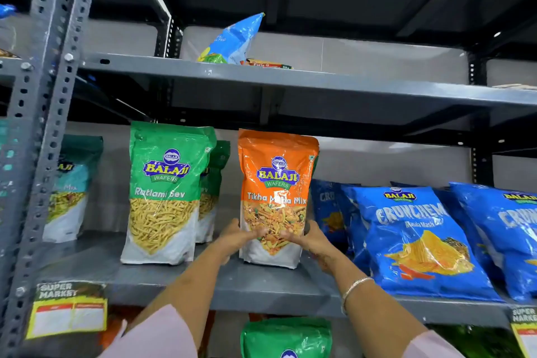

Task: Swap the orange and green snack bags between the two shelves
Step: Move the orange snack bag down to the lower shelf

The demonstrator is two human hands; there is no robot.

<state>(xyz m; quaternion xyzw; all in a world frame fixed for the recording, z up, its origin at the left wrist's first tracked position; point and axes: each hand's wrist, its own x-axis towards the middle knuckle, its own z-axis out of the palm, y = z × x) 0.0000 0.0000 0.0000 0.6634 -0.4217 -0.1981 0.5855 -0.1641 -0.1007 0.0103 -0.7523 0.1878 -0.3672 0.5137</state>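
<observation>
An orange snack bag (276,180) stands upright on the middle grey shelf (174,285). My left hand (236,234) grips its lower left side and my right hand (309,238) grips its lower right side. To its left stands a green snack bag (167,183), with a second green bag (213,183) partly hidden behind it. On the shelf below, the top of another green bag (286,336) shows between my forearms, and something orange (112,325) shows at the lower left.
Several blue chip bags (415,238) lean at the right of the middle shelf. A teal bag (71,183) stands at far left behind the grey slotted upright (43,125). The shelf above (319,80) holds a blue packet (232,41). Yellow price tags (68,311) hang on the shelf edge.
</observation>
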